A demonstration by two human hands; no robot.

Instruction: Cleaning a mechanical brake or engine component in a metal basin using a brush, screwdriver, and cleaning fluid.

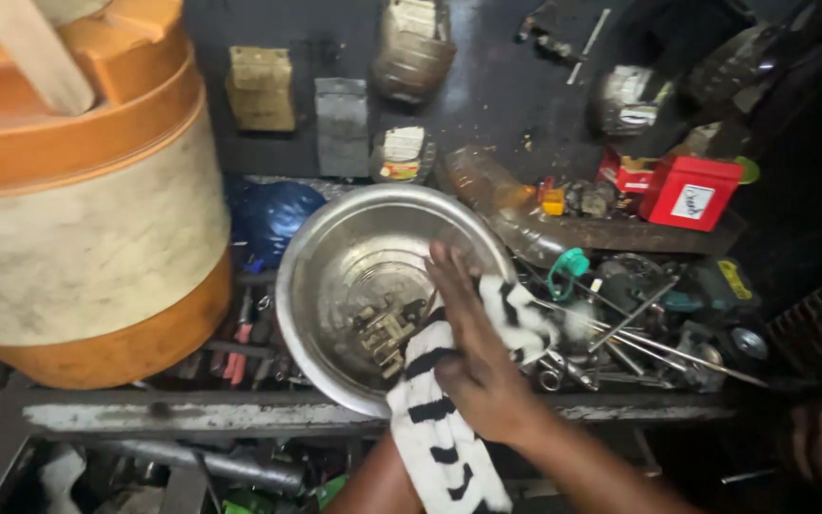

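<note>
Item: steel bowl (335,276), front edge of the cluttered workbench (192,415), metal part (387,333) inside. My right hand (473,352), fingers flat and open, presses the striped rag (440,428) over its rim; left hand unseen. Wiping step; next calls for a firm rag grip.

Right hand (473,347) reaches in from lower right, forearm running diagonally up from the bottom edge. Palm down, fingers (449,276) straight and held together, pointing up and slightly left, hand laid flat. Left forearm (373,481) enters at bottom centre; its hand is hidden. Wrist of the right hand is level, not bent.
</note>
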